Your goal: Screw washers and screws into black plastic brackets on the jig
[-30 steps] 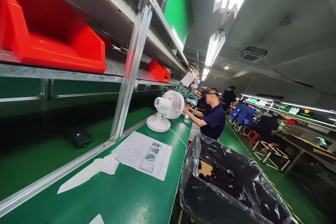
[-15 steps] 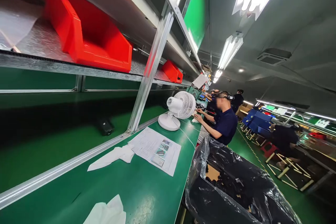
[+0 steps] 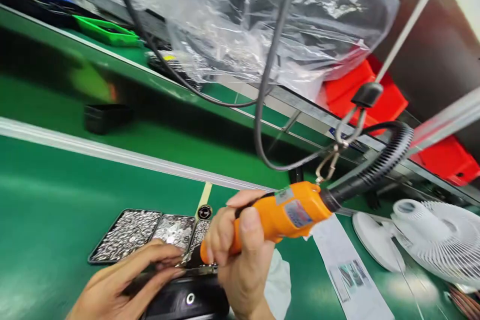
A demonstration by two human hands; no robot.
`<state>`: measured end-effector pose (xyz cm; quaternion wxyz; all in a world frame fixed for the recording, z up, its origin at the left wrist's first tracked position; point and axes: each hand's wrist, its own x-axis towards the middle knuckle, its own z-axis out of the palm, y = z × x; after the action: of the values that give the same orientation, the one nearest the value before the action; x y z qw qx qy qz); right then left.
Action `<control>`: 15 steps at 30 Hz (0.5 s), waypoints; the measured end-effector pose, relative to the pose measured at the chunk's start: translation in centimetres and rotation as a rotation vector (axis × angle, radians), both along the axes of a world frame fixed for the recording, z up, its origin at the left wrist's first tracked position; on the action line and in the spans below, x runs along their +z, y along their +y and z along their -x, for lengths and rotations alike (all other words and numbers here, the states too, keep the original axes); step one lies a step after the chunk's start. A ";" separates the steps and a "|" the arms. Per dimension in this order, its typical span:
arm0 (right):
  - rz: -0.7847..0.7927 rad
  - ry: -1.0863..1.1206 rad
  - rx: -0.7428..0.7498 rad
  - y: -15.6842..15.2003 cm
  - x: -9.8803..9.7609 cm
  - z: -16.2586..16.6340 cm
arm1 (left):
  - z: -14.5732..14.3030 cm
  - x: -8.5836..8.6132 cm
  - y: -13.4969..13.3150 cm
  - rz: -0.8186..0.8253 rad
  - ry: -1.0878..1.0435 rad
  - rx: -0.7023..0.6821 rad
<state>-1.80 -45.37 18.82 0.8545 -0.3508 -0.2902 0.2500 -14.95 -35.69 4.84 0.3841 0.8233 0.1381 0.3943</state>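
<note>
My right hand (image 3: 243, 255) is wrapped around an orange electric screwdriver (image 3: 285, 215), which tilts down to the left. Its black nose meets the fingertips of my left hand (image 3: 138, 280). Those fingers are pinched together at the driver's tip; what lies between them is too small and hidden to make out. Directly below both hands is a glossy black part (image 3: 187, 297) with a white ring mark, cut off by the bottom edge. Behind the hands lie a tray of small metal pieces (image 3: 127, 232) and two smaller compartments of shiny pieces (image 3: 174, 230).
The screwdriver hangs from a metal clip (image 3: 330, 160), with a black cable (image 3: 268, 70) looping above. A white fan (image 3: 442, 245) and a printed sheet (image 3: 348, 270) are at right. Red bins (image 3: 367, 92) and clear plastic bags (image 3: 240, 20) sit on the shelf. Another person's fingers (image 3: 465, 302) show at lower right.
The view has swung left from the fan, the aisle and the co-worker to the bench. Both my hands, the orange screwdriver and the black part have come into view.
</note>
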 end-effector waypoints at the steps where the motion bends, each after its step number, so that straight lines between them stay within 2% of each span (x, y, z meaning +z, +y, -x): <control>1: -0.017 -0.024 -0.008 0.0 0.2 -0.2 | 0.1 0.3 0.0 0.006 0.002 -0.010; 9: 0.000 -0.084 -0.057 -0.1 0.9 0.4 | -0.4 1.8 -0.5 0.097 -0.014 -0.118; 15: 0.001 -0.096 -0.058 0.0 1.0 0.2 | -0.9 3.1 -0.4 0.102 -0.090 -0.154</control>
<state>-1.99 -45.40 19.86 0.8464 -0.3709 -0.3207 0.2080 -14.10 -36.08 7.96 0.4604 0.7924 0.0768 0.3927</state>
